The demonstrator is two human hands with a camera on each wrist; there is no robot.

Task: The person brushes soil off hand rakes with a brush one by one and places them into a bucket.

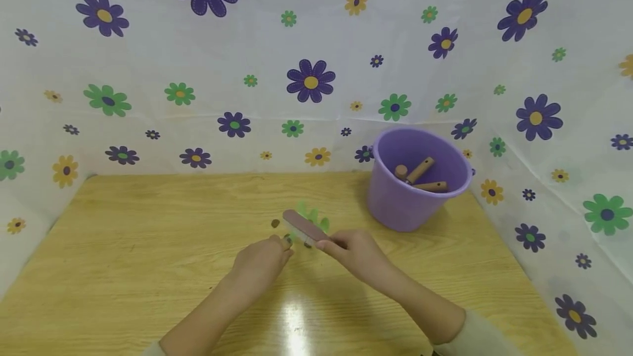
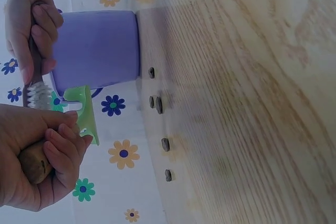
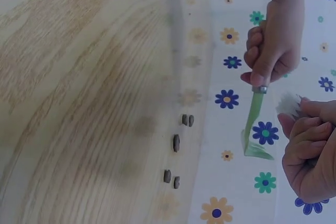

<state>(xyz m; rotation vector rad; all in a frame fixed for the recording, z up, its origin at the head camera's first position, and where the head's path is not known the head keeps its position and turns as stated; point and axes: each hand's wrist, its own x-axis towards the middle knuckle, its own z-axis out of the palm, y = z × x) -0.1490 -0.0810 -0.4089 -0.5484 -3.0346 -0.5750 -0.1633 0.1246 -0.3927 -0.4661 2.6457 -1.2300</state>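
Observation:
My left hand (image 1: 259, 265) grips the wooden handle (image 2: 35, 162) of a small green garden rake (image 3: 254, 113), held up over the table. The rake's green head looks faint and blurred in the head view. In my right hand (image 1: 358, 257) is a brush (image 1: 305, 225) with a brown back and white bristles (image 2: 39, 96), held by its handle. Its bristles are close to the rake, on the right of my left hand. Several small dark stones (image 3: 176, 142) lie scattered on the wooden table beneath both tools, one dark stone (image 1: 275, 223) just beyond my left hand.
A purple bucket (image 1: 395, 207) stands at the back right of the wooden table (image 1: 148, 235). Wooden handles (image 1: 421, 170) show inside it. A white flowered cloth (image 1: 257, 43) hangs behind the table and along its sides.

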